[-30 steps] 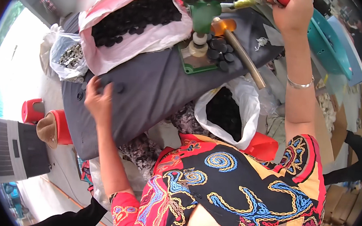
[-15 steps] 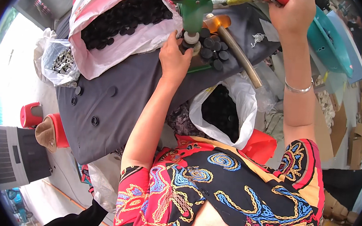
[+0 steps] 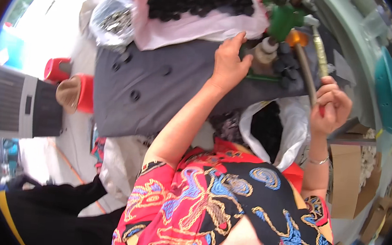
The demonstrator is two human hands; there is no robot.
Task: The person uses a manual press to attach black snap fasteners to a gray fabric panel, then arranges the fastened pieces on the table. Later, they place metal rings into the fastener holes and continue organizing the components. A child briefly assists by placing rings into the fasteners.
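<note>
A green hand press (image 3: 281,22) stands on the dark cloth of the table, its pale round ram end above a lower die. My right hand (image 3: 332,106) is closed around the lower end of the press lever (image 3: 321,49), which is wrapped in yellowish material; a bit of red knob shows at my fingers. Left of the die is my left hand (image 3: 231,65), thumb and fingers apart, with nothing visible between them. A mallet (image 3: 298,39) with an orange head lies behind the lever, and black round caps (image 3: 288,67) are heaped beside the die.
A pinkish-white sack (image 3: 166,33) full of black caps lies at the back. Beside it sits a clear bag (image 3: 116,22) of small metal parts. Several loose caps (image 3: 135,95) dot the cloth. An open white bag (image 3: 293,126) of black pieces is near my body; a teal basin (image 3: 389,97) stands right.
My right hand has pulled the lever down toward me. My left hand has drawn slightly away from the die. The whole view has shifted, so the table appears further right.
</note>
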